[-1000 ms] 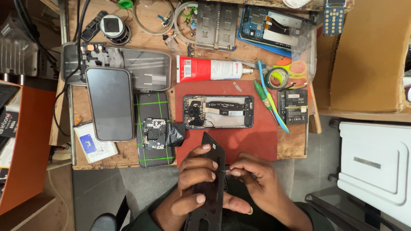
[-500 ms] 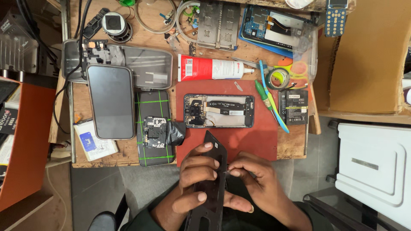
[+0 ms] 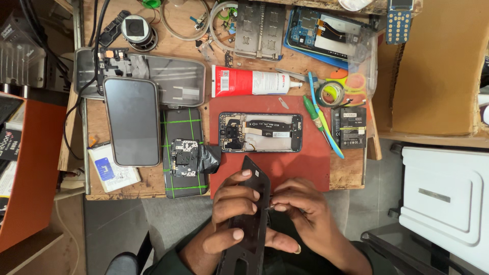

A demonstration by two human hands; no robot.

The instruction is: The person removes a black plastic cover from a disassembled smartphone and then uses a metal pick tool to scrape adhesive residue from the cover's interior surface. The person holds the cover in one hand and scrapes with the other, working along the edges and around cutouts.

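Left hand (image 3: 232, 214) grasps black phone cover (image 3: 249, 224); right hand (image 3: 300, 214) fingers pinch a small tool at its edge; opened phone (image 3: 261, 132) lies at 12 o'clock, unassembled.

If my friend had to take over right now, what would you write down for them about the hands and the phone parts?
Left hand: grips the black phone back cover, held on edge above the lap.
Right hand: pinches a thin tool tip against the cover's edge.
Opened phone lies face down on the red mat, insides showing.
Battery sits right of the mat; glue tube above it.
Done: cover is off the phone. Left: cover is not back on.
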